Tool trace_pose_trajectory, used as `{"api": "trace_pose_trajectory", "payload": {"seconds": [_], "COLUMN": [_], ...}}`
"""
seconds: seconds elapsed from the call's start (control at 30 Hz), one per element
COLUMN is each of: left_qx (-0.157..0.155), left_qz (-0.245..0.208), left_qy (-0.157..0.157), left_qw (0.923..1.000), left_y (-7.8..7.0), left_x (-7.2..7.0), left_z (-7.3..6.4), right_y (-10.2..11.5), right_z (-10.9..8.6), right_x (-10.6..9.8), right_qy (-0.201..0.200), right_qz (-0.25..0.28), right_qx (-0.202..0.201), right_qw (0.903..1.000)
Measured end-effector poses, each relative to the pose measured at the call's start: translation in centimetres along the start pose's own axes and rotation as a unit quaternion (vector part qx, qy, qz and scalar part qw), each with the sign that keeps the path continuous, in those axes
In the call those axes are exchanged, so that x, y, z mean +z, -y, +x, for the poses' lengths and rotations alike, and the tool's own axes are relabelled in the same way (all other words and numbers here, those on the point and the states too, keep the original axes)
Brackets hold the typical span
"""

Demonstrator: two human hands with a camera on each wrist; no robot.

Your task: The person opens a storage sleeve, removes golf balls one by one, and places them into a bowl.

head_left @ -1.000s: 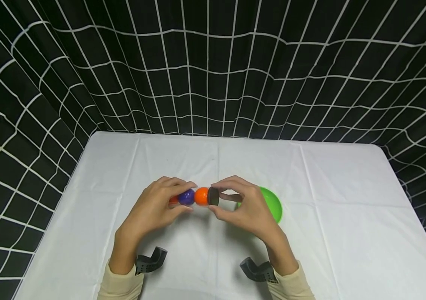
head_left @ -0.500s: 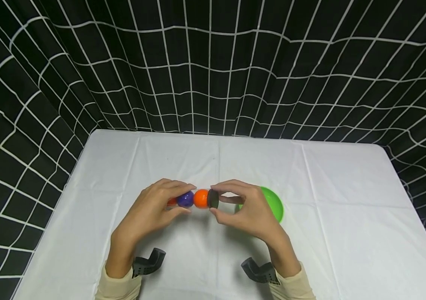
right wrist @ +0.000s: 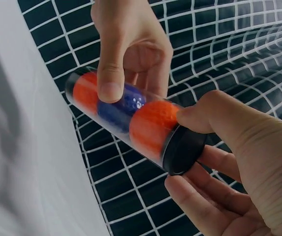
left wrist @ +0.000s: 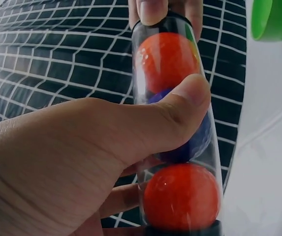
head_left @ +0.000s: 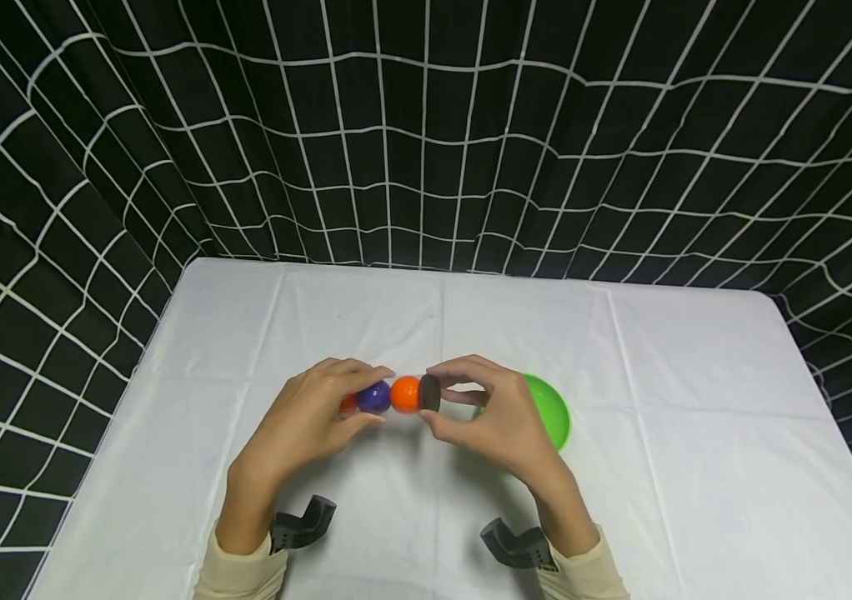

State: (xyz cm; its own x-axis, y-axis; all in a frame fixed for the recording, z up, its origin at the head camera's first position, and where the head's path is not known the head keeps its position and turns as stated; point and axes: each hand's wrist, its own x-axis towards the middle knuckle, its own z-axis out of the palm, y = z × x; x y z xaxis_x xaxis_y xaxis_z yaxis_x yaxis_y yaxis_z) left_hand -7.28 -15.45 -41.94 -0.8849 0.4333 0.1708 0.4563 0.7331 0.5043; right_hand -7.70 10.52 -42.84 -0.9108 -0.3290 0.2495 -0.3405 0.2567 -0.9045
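Note:
A clear plastic tube (right wrist: 118, 129) lies sideways between both hands above the table. Inside it sit an orange dimpled ball (head_left: 405, 394), a blue one (head_left: 375, 397) and a second orange ball (left wrist: 181, 196), which look like golf balls. Dark end caps close the tube. My left hand (head_left: 313, 412) grips the tube's body, its thumb lying across the blue ball in the left wrist view. With thumb and fingers, my right hand (head_left: 501, 421) pinches the black cap (right wrist: 185, 150) at the right end. The left end is mostly behind the left hand in the head view.
A green bowl (head_left: 555, 412) stands on the table just right of the right hand, which partly covers it. White cloth covers the table (head_left: 696, 433). Dark curtains (head_left: 426, 150) with a white grid surround its back and sides.
Hands and tube stay in nearly the same place, with only a slight shift in the view. Both holds are unchanged, and the cap is on the tube throughout.

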Motion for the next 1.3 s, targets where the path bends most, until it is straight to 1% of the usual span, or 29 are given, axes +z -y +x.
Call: {"api": "trace_pose_trajectory", "payload": {"seconds": [0.07, 0.2, 0.3, 0.47, 0.6, 0.73, 0.87, 0.97, 1.07, 1.2, 1.3], "left_qx": [0.002, 0.006, 0.004, -0.019, -0.041, -0.048, -0.046, -0.041, -0.037, -0.031, -0.029], "left_qz": [-0.002, -0.019, -0.034, -0.049, -0.056, -0.057, -0.058, -0.059, -0.060, -0.061, -0.062], "left_qy": [0.000, -0.005, -0.007, -0.020, -0.036, -0.047, -0.052, -0.052, -0.051, -0.053, -0.053], "left_qw": [1.0000, 0.9998, 0.9994, 0.9984, 0.9970, 0.9961, 0.9959, 0.9960, 0.9962, 0.9963, 0.9962], "left_y": [0.0, 0.2, 0.4, 0.9, 1.4, 1.8, 2.0, 2.0, 2.0, 1.9, 1.9], "left_x": [-0.1, -0.3, -0.5, -0.9, -1.3, -1.7, -1.8, -1.8, -1.7, -1.6, -1.6], "left_z": [0.0, -0.3, -0.4, -0.5, -0.8, -0.9, -1.0, -1.0, -0.9, -0.8, -0.7], "right_y": [0.0, 0.1, 0.2, 0.0, -0.5, -1.4, -2.3, -3.0, -3.7, -4.4, -4.7], "right_z": [0.0, -0.1, 0.0, 0.0, 0.1, 0.4, 0.5, 0.5, 0.4, 0.1, 0.0], "right_x": [-0.1, -0.4, -0.5, -0.5, 0.0, 0.9, 2.2, 3.3, 4.4, 5.3, 5.5], "right_qy": [0.008, 0.031, 0.033, 0.008, -0.002, -0.002, 0.019, 0.036, 0.047, 0.058, 0.058], "right_qz": [0.005, 0.053, 0.078, 0.057, 0.043, -0.007, -0.080, -0.147, -0.199, -0.239, -0.274], "right_qx": [0.002, 0.017, 0.021, 0.010, 0.013, 0.028, 0.032, 0.026, 0.025, 0.024, 0.024], "right_qw": [0.9999, 0.9980, 0.9962, 0.9983, 0.9990, 0.9996, 0.9961, 0.9881, 0.9785, 0.9690, 0.9598]}}
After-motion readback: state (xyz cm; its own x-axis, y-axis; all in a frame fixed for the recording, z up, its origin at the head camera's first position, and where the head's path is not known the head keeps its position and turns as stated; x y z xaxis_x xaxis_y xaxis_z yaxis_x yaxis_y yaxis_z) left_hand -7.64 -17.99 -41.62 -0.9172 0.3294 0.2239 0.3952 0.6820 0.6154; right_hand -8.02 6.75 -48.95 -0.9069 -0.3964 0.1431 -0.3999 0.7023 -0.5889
